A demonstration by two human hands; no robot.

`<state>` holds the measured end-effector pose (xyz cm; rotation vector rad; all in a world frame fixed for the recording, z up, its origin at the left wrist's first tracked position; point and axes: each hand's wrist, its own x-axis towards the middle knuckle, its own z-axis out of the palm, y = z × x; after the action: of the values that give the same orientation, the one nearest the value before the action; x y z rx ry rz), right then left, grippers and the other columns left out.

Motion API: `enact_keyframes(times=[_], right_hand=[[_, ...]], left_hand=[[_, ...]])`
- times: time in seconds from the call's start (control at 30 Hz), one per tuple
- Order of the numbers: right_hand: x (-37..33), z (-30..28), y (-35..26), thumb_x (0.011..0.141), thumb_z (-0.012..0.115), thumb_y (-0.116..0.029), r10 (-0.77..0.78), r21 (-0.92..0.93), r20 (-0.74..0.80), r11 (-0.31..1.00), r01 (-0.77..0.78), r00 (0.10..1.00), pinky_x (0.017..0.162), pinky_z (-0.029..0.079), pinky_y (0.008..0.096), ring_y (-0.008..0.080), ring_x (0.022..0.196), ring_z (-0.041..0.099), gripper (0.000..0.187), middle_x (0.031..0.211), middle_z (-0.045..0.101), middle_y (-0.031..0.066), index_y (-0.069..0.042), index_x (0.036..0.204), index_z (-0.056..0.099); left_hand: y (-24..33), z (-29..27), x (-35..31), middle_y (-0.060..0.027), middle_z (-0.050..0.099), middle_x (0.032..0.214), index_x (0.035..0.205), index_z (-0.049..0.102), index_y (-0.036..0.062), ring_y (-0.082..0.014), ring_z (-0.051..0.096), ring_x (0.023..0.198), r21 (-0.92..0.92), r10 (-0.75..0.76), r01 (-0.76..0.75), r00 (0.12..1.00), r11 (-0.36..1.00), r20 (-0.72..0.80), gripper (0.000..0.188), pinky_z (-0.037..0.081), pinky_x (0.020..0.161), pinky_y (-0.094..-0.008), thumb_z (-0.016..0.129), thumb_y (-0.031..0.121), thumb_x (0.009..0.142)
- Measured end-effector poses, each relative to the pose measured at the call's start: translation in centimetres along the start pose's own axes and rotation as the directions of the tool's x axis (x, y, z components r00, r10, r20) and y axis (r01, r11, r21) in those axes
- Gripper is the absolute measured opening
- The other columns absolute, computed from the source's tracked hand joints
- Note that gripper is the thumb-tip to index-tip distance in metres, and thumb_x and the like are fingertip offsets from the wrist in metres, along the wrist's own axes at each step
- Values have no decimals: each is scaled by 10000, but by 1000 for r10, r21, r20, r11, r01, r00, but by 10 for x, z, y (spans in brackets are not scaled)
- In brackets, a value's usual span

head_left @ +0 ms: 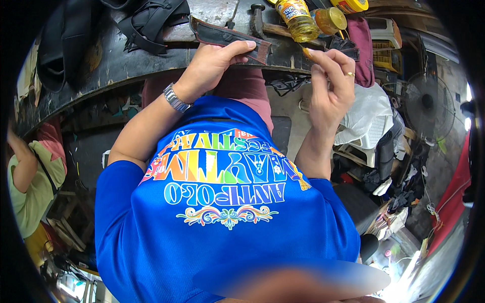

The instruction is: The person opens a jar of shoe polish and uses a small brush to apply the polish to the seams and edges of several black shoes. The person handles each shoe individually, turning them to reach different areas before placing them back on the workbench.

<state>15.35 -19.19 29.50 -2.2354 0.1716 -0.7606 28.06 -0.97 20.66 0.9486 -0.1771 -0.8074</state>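
Observation:
My left hand (212,63), with a metal watch on its wrist, pinches a dark strap piece (214,34) with reddish-brown edges at the near edge of the worktable. The thumb lies along the top of the piece. To the right, my right hand (332,86) is raised, its fingertips closed on a small, thin yellow-brown piece (306,52), too small to name. Just beyond that hand stand a clear bottle of yellow liquid (302,28) and a jar with a yellow lid (331,21). A hammer (257,22) lies on the table between the hands, past the strap piece.
Black straps (151,25) are heaped on the dark worktable (108,70) at the left. A maroon cloth (359,50) hangs at the table's right end. Further right are a white plastic stool (371,136) and a standing fan (428,101). Another person's arm (22,164) shows at far left.

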Motion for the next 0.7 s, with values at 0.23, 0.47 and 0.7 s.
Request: enact_keyframes(times=[0.23, 0.47, 0.7], right_hand=[[-12, 44, 11, 769, 635, 140, -96, -68, 129, 992, 105, 987, 687, 483, 262, 133, 758, 525, 553, 1181, 538, 84, -154, 1222, 752], [-20, 54, 26, 715, 655, 105, -130, -63, 130, 988, 139, 983, 624, 515, 298, 145, 672, 545, 626, 1154, 561, 87, -219, 1243, 746], [-26, 48, 37, 708, 674, 103, -222, 72, 209, 975, 212, 952, 668, 500, 272, 155, 784, 579, 558, 1186, 568, 79, -223, 1145, 791]], left_hand=[[1, 6, -5, -76, 726, 1073, 1108, 705, 27, -167, 689, 1047, -117, 22, -14, 997, 993, 72, 149, 562, 924, -346, 664, 87, 978], [0, 2, -7, -94, 721, 1140, 1137, 705, 16, -189, 687, 1079, -190, 1, 20, 994, 982, 110, 179, 538, 990, -372, 640, 99, 992], [3, -1, -5, -79, 734, 1109, 1117, 716, 46, -178, 692, 1050, -195, -38, 49, 997, 980, 62, 173, 539, 968, -360, 680, 116, 963]])
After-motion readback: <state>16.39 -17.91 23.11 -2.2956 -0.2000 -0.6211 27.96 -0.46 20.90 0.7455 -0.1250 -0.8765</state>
